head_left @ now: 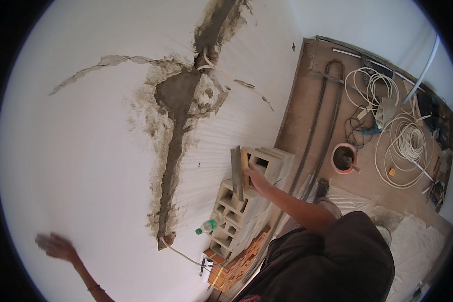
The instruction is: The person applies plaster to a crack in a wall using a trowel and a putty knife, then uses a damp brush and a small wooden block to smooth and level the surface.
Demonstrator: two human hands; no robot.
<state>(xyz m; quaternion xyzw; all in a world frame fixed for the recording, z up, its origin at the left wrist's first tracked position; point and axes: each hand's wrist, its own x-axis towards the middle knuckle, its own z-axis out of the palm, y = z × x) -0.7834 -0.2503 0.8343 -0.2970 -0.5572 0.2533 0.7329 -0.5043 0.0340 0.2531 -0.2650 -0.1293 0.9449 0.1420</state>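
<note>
My right hand (255,181) is wrapped round the wooden handle of a plastering trowel (236,171) with a long, narrow-looking grey blade. It is in front of the stacked hollow blocks, and the blade stands nearly upright in view. At the far left my left hand (56,246) is open, fingers stretched out, at the white wall (85,166); it is slightly blurred, and I cannot tell whether it touches. Between the hands, a channel filled with grey mortar (172,166) runs down the wall, with pale cables (205,63) coming out of its upper part.
Grey hollow blocks (225,214) and orange bricks (244,259) stand along the wall, with a green-capped bottle (207,227) by them. A bucket of mortar (343,158), coiled white cable (410,138), a blue power tool (371,130), long dark tubing (314,126) and plastic sheeting (412,241) lie on the floor.
</note>
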